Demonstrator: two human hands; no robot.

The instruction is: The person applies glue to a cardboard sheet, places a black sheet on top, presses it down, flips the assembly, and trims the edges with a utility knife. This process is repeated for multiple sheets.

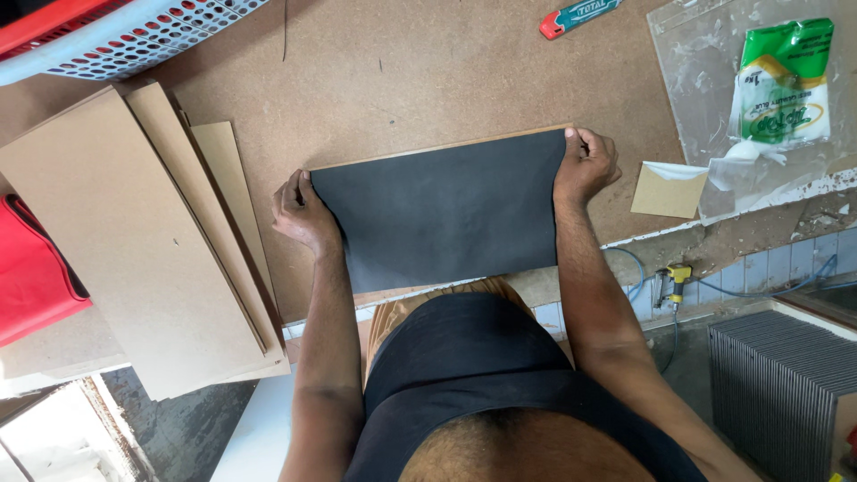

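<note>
1. Two bare hands hold a dark grey sheet (442, 210) laid over a thin board; the board's brown edge shows along the sheet's far side. Sheet and board rest on the brown fibreboard table (428, 71), with their near edge at the table's near edge, just in front of the person's body.
2. At the sheet's left far corner the left hand (303, 214) has its grip closed, fingers curled over the edge.
3. At the sheet's right far corner the right hand (585, 165) is likewise closed on the corner, thumb and fingers pinching it.
4. Judging by its matte, flat look, the sheet is thin, light and flexible, likely to crease or lift if pulled unevenly; the board beneath seems stiff. The two far corners, where the hands are, look like the sound places to hold it taut.
5. Left of the sheet lies a fanned stack of fibreboard panels (134, 232), with a red object (31, 277) beyond them and a perforated plastic basket (134, 36) further off.
6. Beyond the sheet lies a utility knife (576, 18). Right of the sheet sit a small tan card (668, 190) and a clear plastic sheet (705, 80) carrying a green-and-white pouch (781, 85).
</note>
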